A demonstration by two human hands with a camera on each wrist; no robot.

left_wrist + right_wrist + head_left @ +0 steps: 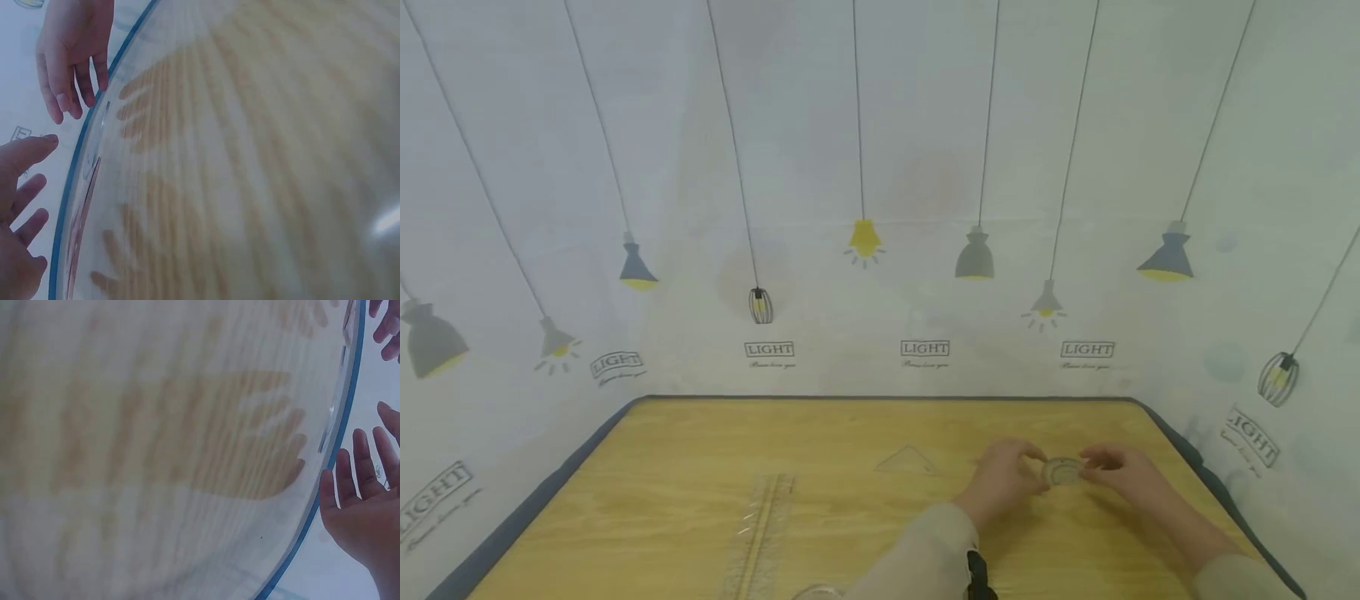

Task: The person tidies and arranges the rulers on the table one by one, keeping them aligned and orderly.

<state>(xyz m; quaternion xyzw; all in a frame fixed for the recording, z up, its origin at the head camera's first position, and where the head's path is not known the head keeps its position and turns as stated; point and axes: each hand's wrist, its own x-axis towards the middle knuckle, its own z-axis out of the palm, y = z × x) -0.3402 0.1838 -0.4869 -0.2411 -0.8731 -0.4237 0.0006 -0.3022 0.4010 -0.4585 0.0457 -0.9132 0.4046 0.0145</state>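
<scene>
A clear round protractor (1063, 472) is at the right of the wooden table (820, 433) in the head view. Just left of its edge is my left hand (1003, 477), while my right hand (1122, 473) is at the right edge with fingertips close to the rim. From the left wrist, the left hand (22, 212) shows spread fingers, and the right hand (76, 56) hangs with its fingers loose. The right wrist view also has the right hand (369, 494) with fingers extended and apart, and part of the left hand (389, 331) at the corner.
Left of the hands lies a clear triangular set square (907, 461). A long clear ruler (758, 533) stretches toward the front edge. Another clear curved piece (818, 592) shows at the bottom, partly cut off. Behind the table stands a wall covering (880, 150) printed with lamps.
</scene>
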